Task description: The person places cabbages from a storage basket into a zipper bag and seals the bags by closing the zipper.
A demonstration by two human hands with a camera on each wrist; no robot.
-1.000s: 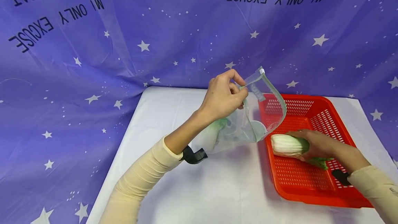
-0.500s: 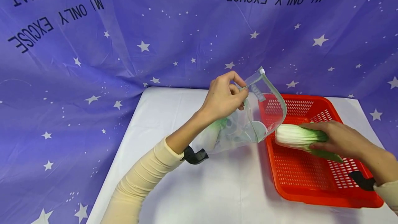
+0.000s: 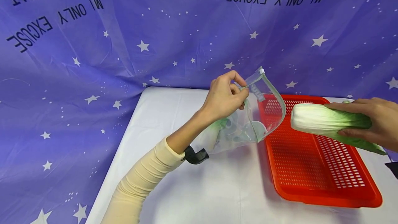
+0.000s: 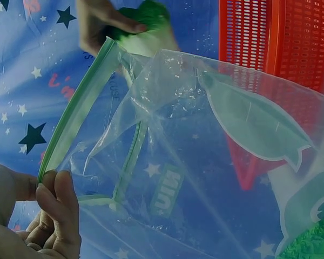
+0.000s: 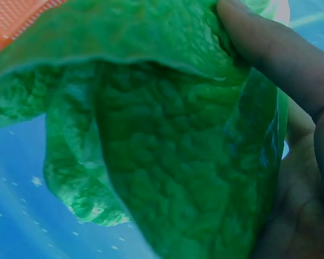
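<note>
My left hand (image 3: 224, 94) pinches the green-edged rim of a clear zipper bag (image 3: 239, 130) between thumb and fingers, and the bag's mouth gapes toward the right. Inside the bag, a pale and green leafy vegetable (image 3: 214, 130) shows through the plastic. My right hand (image 3: 377, 118) grips a Chinese cabbage (image 3: 323, 118) by its green leaves, its white base pointing left toward the bag's mouth. In the right wrist view, crinkled leaves (image 5: 173, 140) fill most of the picture, with the thumb (image 5: 275, 54) laid along them.
A red plastic basket (image 3: 298, 196) with slotted walls stands on the white-covered table (image 3: 199, 189), right of the bag and below the cabbage. Behind the table hangs a purple cloth (image 3: 186, 30) with stars and lettering.
My right hand has lifted the Chinese cabbage out of the red basket, moving up and to the right. The left hand and the bag have stayed in place.
</note>
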